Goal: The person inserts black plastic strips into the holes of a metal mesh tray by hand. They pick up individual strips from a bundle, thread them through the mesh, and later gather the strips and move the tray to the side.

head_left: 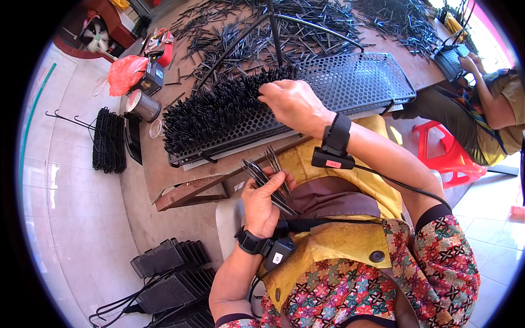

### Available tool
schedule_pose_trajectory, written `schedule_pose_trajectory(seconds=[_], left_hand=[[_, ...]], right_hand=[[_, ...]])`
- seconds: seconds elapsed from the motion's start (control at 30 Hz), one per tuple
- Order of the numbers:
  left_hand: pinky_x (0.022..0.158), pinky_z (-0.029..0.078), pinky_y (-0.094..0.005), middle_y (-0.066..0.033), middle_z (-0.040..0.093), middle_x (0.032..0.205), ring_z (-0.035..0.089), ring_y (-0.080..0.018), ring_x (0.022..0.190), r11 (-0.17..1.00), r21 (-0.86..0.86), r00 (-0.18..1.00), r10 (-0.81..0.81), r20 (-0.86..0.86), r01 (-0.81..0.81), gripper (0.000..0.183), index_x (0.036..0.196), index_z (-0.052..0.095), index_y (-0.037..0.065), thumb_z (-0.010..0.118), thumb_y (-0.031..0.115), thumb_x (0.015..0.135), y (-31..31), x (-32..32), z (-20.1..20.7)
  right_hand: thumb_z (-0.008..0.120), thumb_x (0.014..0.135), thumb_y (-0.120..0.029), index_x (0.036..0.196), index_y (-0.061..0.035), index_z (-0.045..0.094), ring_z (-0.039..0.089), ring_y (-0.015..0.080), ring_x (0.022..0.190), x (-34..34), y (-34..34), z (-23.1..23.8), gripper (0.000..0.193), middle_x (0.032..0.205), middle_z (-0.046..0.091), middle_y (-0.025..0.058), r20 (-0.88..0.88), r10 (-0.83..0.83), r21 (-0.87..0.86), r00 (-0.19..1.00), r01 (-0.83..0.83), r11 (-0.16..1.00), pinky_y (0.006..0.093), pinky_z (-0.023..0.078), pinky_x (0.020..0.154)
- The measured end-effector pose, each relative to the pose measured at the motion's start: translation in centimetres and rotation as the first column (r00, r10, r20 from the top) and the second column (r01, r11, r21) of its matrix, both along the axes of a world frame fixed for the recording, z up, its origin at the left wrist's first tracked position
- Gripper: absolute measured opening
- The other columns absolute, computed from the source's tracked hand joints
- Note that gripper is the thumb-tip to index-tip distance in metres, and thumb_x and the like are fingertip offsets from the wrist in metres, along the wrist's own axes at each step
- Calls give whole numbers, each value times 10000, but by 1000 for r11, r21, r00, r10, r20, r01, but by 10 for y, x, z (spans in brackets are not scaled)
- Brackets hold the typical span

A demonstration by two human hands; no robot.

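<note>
My left hand (262,205) is closed round a loose bundle of slim dark metal sticks (260,174), held in front of my apron. Their narrow tips fan out above the thumb. Over the perforated metal rack (355,76), my right hand (295,106) has its fingertips pinched together at the edge of the packed part. Whatever is between those fingertips is hidden by the hand. Many black sticks (213,112) stand upright, close together, in the rack's left half. The holes on its right half show bare.
A metal stand (273,33) rises behind the rack. Loose black sticks (328,22) cover the table's far side. At left are a metal can (143,105) and a red plastic bag (127,75). Stacked black racks (169,279) sit lower left. Another person (492,104) works at right near a red stool (445,153).
</note>
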State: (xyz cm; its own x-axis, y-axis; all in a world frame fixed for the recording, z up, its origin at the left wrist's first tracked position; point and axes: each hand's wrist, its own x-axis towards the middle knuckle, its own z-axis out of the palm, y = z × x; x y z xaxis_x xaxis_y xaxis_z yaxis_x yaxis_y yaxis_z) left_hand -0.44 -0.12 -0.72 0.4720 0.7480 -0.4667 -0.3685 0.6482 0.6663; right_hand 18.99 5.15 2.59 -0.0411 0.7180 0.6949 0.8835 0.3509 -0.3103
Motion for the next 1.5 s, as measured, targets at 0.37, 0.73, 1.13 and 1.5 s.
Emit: schedule_pose_trajectory(seconds=[0.37, 0.73, 1.13, 1.5], left_hand=[[701, 554, -390, -176, 622, 887, 637, -273, 779, 999, 16, 999, -38, 35, 38, 178, 954, 516, -10, 621, -15, 810, 2, -1, 4], [740, 557, -392, -159, 616, 903, 636, -274, 816, 997, -18, 996, 78, 49, -77, 157, 943, 529, 2, 626, 29, 823, 12, -7, 3], [726, 554, -384, -149, 616, 893, 635, -258, 809, 999, -6, 998, 52, 43, -52, 172, 959, 533, 0, 631, 43, 824, 12, -8, 0], [707, 547, -372, -128, 615, 906, 626, -233, 822, 999, 39, 998, -34, -54, 36, 159, 960, 535, 26, 620, 46, 827, 8, -6, 8]], right_hand=[[681, 757, -111, 923, 58, 602, 583, 89, 599, -29, -52, -2, 250, 679, 642, 99, -659, -29, -524, 751, -431, 734, 252, 466, 551], [658, 792, -56, 892, 5, 603, 634, 127, 593, -29, -1, 8, 129, 701, 644, 88, -508, 64, 123, 859, -1, 992, 227, 499, 512], [556, 725, -91, 946, 8, 579, 513, 263, 709, -33, 10, 8, 243, 729, 515, 94, 377, -70, -10, 924, 80, 997, 362, 441, 608], [620, 735, -196, 942, -27, 584, 518, 281, 773, -24, 21, 25, 269, 737, 537, 99, 511, 75, -174, 856, 17, 985, 372, 430, 654]])
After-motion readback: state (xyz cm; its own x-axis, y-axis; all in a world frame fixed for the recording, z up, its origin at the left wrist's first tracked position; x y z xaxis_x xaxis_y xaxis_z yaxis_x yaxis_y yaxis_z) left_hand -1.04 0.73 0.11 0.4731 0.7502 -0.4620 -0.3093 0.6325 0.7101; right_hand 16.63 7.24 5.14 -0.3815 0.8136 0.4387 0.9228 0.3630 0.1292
